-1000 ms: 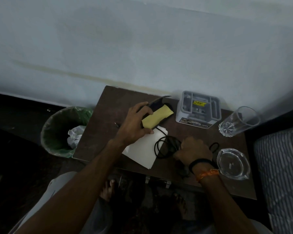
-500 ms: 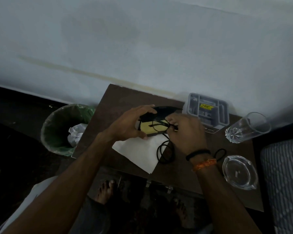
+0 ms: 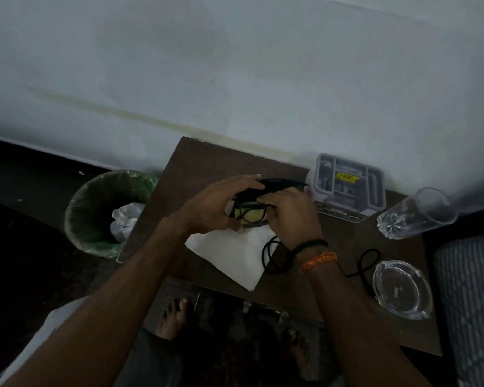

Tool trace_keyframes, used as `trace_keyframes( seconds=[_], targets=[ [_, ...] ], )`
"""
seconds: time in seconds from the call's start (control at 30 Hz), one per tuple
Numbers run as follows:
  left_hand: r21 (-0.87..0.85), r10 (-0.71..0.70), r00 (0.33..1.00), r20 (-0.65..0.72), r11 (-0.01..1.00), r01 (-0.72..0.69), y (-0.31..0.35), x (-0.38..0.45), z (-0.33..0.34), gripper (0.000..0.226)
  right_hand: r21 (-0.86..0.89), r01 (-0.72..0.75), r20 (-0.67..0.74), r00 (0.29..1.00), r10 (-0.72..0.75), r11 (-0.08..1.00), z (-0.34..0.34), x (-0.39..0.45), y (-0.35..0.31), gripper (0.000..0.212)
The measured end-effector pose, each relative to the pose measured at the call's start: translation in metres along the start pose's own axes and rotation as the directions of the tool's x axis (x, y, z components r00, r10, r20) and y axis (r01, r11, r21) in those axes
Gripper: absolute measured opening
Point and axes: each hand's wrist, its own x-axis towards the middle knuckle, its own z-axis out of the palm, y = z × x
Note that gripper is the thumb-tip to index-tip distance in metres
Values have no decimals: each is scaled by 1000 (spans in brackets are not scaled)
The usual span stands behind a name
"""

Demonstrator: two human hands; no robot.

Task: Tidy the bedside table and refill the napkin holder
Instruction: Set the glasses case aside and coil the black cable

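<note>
Holding the black eyeglasses (image 3: 249, 212) above the bedside table (image 3: 207, 163), the left hand (image 3: 215, 208) curls around the open case (image 3: 268, 185) while the right hand (image 3: 291, 216) pinches the frame, which is probably light, fragile and best gripped off the lenses.

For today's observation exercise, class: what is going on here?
A person is tidying a bedside table. The left hand holds an open black glasses case, and the right hand holds a pair of glasses at the case, seemingly putting them in. Under the hands lie a white napkin and a black cable. A grey organiser, a glass and an ashtray sit to the right; a bin stands to the left.
</note>
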Motion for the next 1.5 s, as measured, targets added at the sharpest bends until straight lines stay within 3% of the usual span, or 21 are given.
trace_keyframes(
  seconds=[0.3,0.43,0.53,0.63,0.73,0.83,0.97,1.03,1.1,1.3,1.4,1.5],
  targets=[
    [17,15,1000,11,1000,-15,-2,-2,0,87,-60,-62,-24,998,61,996,6,0,-2,32],
    [40,18,1000,18,999,-19,-2,-2,0,80,84,-117,-14,993,119,990,-8,-1,-9,38],
    [77,7,999,34,997,-10,-1,-3,0,69,237,-221,-163,951,263,946,-29,-5,-9,27],
    [73,16,1000,15,997,-17,3,-4,0,51,243,-287,-315,880,355,927,-48,-13,-3,16],
    [67,43,999,-28,997,-41,9,-4,0,51,186,-453,-242,839,488,872,-57,-21,4,15],
    [98,70,997,-28,993,-67,10,-3,2,55,123,-530,-110,833,543,839,-53,-28,11,26],
    [170,110,994,-10,980,-107,8,-1,5,51,147,-625,139,780,610,767,-44,-30,16,14],
    [187,115,993,-14,976,-110,7,0,6,47,207,-651,211,759,616,731,-42,-29,14,33],
    [203,105,994,-13,974,-100,5,-1,7,47,245,-646,222,763,607,723,-39,-28,11,45],
    [343,77,996,-45,938,-57,9,5,16,49,294,-679,206,732,649,673,-30,-25,8,57],
    [332,102,992,-70,941,-73,12,3,13,47,382,-678,175,721,671,628,-30,-25,5,60],
    [256,131,986,-102,961,-101,13,1,5,45,551,-680,175,661,730,483,-31,-22,-1,64]
  ],
)
